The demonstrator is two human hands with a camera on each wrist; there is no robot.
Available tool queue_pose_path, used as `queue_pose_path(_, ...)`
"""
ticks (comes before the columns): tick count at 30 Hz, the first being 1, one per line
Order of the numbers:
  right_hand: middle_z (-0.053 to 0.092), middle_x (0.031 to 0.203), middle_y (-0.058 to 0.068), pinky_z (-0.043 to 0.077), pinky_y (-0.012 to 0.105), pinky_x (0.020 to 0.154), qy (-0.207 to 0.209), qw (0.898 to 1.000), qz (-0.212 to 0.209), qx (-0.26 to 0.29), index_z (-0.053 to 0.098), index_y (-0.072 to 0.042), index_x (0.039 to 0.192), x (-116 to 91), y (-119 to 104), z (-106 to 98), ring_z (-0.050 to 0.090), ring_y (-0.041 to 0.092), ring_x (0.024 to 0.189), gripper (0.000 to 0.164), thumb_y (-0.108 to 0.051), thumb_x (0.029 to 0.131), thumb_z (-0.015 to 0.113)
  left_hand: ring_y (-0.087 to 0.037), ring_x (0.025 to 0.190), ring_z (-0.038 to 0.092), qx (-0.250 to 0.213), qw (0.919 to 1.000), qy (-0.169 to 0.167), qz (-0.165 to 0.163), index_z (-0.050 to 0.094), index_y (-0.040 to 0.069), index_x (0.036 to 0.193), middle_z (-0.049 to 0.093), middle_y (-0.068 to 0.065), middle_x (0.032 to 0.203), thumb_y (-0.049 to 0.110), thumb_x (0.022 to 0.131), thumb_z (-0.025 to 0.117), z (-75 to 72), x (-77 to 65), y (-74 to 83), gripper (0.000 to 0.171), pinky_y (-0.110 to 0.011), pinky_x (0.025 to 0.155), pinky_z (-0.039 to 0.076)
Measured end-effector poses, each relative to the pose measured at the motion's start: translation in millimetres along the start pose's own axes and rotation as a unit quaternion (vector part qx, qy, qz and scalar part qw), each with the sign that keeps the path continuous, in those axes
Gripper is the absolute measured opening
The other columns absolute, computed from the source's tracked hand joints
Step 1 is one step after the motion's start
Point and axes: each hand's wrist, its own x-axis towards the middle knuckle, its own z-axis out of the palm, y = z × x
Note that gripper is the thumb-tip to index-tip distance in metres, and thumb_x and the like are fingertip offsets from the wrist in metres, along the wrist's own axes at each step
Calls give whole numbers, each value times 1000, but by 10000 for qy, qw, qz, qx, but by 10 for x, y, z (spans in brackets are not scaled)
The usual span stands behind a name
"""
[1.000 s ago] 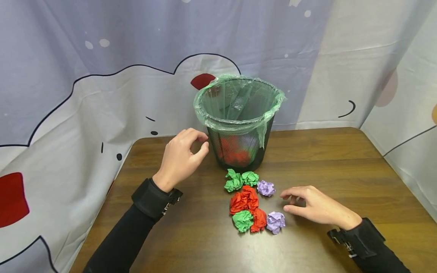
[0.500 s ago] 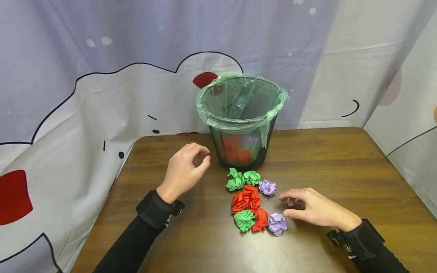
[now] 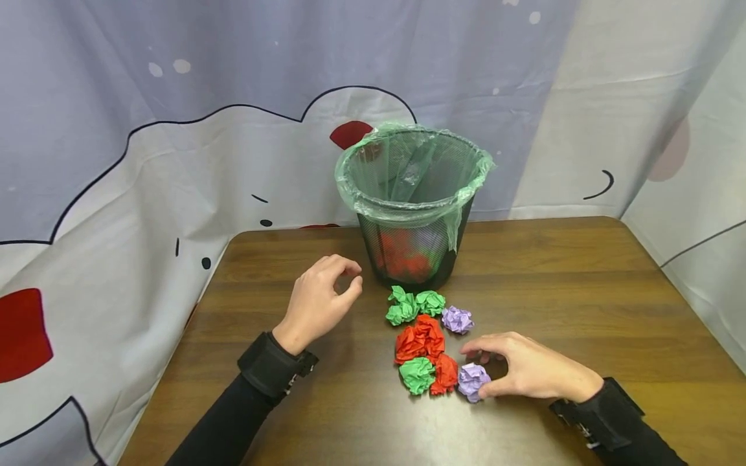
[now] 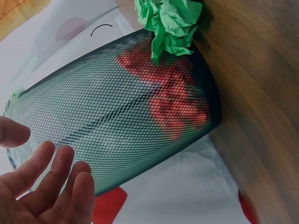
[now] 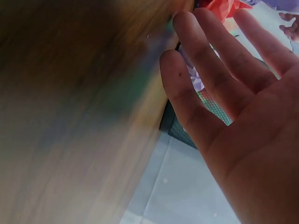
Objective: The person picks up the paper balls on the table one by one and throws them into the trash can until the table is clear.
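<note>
Head view — right hand (image 3: 527, 369) loosely spread at purple ball (image 3: 471, 380), left hand (image 3: 320, 301) curved, empty

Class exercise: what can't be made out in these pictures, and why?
Head view: how many paper balls lie in the mesh bin, veiled by it and its green liner.
Left wrist view: part of the left hand, cut off by the frame edge.
Right wrist view: most of one purple ball, cut off by the top edge.

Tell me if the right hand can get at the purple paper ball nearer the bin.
Probably yes: in the head view, only bare table shows between the right hand and that purple paper ball, and nothing covers the ball from above.
</note>
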Motion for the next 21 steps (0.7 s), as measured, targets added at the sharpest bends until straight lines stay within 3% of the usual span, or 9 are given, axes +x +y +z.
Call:
queue_pose_path(12,68,120,-14,52,34,93,-161,9997,-31,-157,67,-27,125,74,-12,66,64,5,107,45,-37,84,80,-11,88,62,9,10000,-86,-47,72,18,97,68,7,95,23,89,65,99,-123,-47,11,-36,74,52)
queue_pose_path(21,66,106,-18,53,26,81,-171,9993,-273,167,69,-26,116,96,-22,77,61,-1,92,31,-22,87,77,-13,89,64,5,9998,-174,-91,71,20,95,68,7,93,22,89,66,157,-180,-59,8,-35,75,53)
